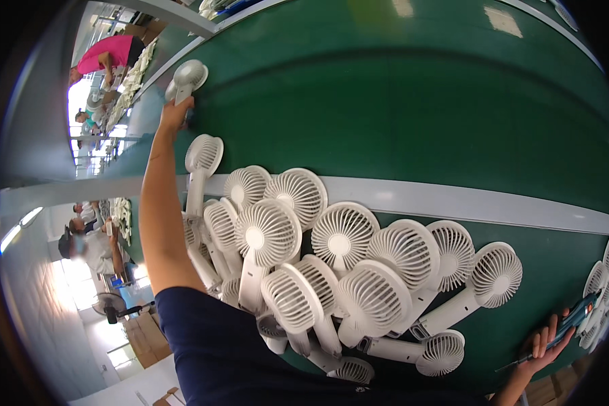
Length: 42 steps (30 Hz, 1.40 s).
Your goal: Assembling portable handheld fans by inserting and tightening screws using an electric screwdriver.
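Observation:
My left arm reaches out to the far left, over the metal rail. There my left hand (175, 113) is closed around the handle of a white handheld fan (191, 73). Part of another round white fan head shows just behind it. At the lower right my right hand (547, 344) grips a teal electric screwdriver (576, 314), its thin bit pointing down and left. Between my arms lies a heap of white handheld fans (268, 232) with slatted round heads, several overlapping. One more fan (204, 154) leans on the rail below my left hand.
A grey metal rail (413, 195) divides the near green table from the green belt surface (399, 115) beyond. More white fan heads (599, 298) crowd the right edge. Cartons (145, 338), a black standing fan (109, 306) and other people, one in pink (108, 54), are at the left.

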Motion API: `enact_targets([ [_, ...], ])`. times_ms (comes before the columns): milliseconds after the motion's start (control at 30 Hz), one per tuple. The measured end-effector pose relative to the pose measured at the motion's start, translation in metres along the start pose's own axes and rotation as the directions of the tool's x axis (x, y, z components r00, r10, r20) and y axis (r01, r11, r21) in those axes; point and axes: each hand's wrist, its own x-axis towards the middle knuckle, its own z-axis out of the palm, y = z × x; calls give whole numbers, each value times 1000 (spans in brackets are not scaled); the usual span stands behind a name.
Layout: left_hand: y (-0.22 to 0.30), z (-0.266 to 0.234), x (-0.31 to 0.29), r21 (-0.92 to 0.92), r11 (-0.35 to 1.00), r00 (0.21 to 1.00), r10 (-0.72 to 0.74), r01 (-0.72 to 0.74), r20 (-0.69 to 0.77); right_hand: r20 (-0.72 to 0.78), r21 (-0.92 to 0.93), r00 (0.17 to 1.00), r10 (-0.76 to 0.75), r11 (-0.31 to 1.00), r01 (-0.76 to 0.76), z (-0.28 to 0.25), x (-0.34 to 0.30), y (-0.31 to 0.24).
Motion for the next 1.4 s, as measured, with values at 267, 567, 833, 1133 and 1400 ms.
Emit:
enact_targets([
  [267, 47, -18, -203, 78, 923, 926, 371, -376, 74, 3, 42, 997, -72, 997, 72, -1, -3, -3],
  [567, 11, -21, -232, 295, 852, 881, 470, -434, -62, 147, 185, 989, -23, 983, -5, 15, 11, 16],
  [833, 16, -86, -362, -43, 953, 949, 295, -301, -107, 190, 213, 980, -59, 977, 17, 11, 3, 14],
  [1133, -33, -47, -406, -92, 958, 931, 238, -272, -275, 133, 226, 991, -15, 974, -15, 32, 6, 12],
  [1400, 155, -16, -609, -315, 863, 904, 426, -395, 30, 220, 108, 914, -340, 940, 324, 74, -35, -10],
])
